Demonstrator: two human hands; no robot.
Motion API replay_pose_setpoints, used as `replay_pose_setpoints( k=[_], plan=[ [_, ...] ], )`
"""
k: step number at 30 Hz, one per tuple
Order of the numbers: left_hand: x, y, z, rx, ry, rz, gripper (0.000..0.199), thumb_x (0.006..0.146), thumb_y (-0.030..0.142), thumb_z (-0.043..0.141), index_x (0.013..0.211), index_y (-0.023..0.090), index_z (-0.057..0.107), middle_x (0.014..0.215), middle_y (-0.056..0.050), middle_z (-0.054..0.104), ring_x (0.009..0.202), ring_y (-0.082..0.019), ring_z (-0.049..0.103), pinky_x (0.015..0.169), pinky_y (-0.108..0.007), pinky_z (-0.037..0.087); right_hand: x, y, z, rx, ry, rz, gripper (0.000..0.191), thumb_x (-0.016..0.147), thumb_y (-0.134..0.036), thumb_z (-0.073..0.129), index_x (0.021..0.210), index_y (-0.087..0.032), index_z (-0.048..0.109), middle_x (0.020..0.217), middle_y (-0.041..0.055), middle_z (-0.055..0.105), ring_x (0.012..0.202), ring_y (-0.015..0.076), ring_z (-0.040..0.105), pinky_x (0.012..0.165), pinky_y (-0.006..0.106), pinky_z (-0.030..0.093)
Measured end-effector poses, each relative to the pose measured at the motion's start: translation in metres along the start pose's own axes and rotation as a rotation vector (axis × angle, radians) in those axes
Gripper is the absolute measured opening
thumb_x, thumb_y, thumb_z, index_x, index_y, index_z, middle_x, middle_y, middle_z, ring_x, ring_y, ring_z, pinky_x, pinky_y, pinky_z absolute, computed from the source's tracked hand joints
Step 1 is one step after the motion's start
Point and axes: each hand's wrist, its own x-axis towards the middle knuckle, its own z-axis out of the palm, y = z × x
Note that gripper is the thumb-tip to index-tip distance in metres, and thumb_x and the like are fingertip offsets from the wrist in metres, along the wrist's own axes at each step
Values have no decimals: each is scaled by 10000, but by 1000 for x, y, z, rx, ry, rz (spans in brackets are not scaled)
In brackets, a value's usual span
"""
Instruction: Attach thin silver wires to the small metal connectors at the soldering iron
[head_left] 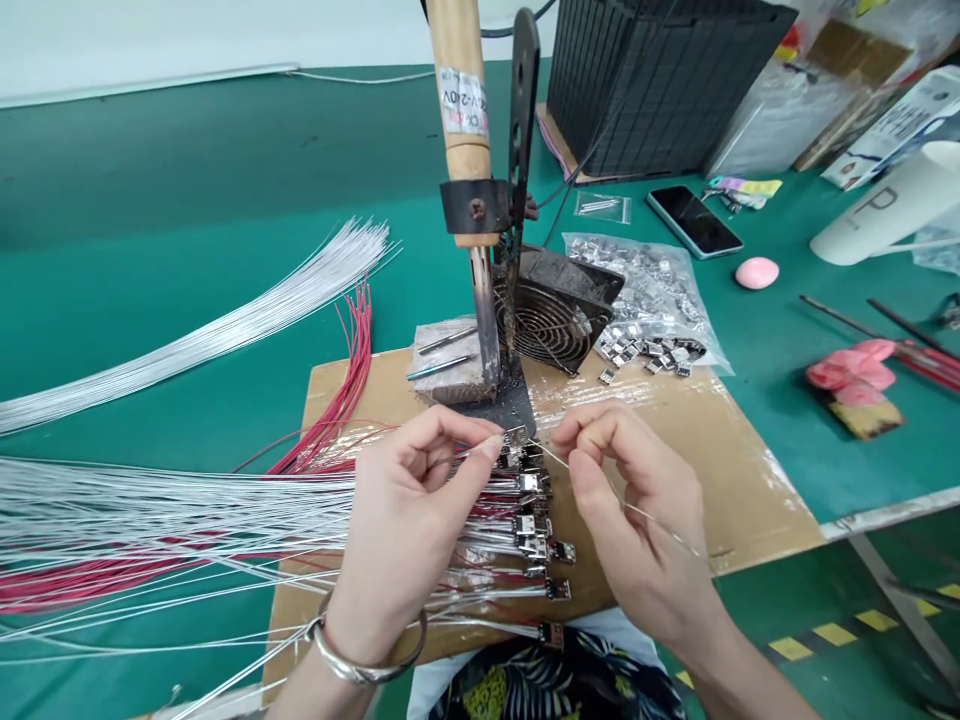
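My left hand [409, 510], a metal bangle at its wrist, is closed in a pinch, with a small metal USB connector [516, 437] at its fingertips. Across from it, my right hand [637, 505] is closed around a thin strand of solder wire [553, 455], whose end points at the connector. Just above both hands, a wooden-handled soldering iron [487, 350] is clamped tip down on a black metal stand [523, 120]. Below my fingers lie several connectors [529, 484] on the ends of white wires [187, 510] and red wires [330, 425].
Cardboard [712, 470] covers part of the green table. A grey block [457, 375] bears metal rods beside a black fan [551, 320]. Behind are a bag of connectors [652, 280], a phone [694, 220] and a black crate [652, 90]. White wires [262, 315] lie left; a cup [885, 205] lies right.
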Motion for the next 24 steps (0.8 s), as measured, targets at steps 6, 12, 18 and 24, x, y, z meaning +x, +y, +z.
replay_pose_setpoints(
  k=[6, 12, 18, 24],
  plan=[
    [8, 0, 1, -23, 9, 18, 81, 833, 224, 800, 805, 172, 745, 862, -35, 791, 771, -146, 703, 654, -201, 514, 8, -2, 10, 9, 37, 4, 188, 941, -108, 626, 795, -221, 589, 1120, 22, 720, 1107, 170, 676, 974, 299, 490],
    [14, 1, -1, -56, 38, 12, 62, 821, 194, 802, 799, 172, 749, 875, -43, 797, 801, -154, 725, 722, -203, 560, 16, -2, 17, 12, 21, 44, 206, 912, -98, 656, 770, -229, 584, 1098, -20, 764, 1052, 148, 725, 929, 271, 527],
    [21, 3, -3, -77, 53, 10, 71, 813, 172, 806, 774, 181, 747, 829, -22, 790, 759, -134, 718, 695, -175, 559, 22, -3, 19, 65, 10, 119, 205, 919, -118, 651, 758, -231, 594, 1102, 0, 761, 1052, 187, 731, 925, 322, 550],
    [23, 6, -3, -80, 54, 12, 78, 807, 168, 809, 759, 179, 749, 797, -26, 781, 737, -134, 705, 672, -172, 551, 26, -2, 20, 86, 24, 132, 203, 903, -112, 662, 752, -231, 597, 1076, 13, 766, 1043, 206, 733, 932, 347, 552]
  ],
)
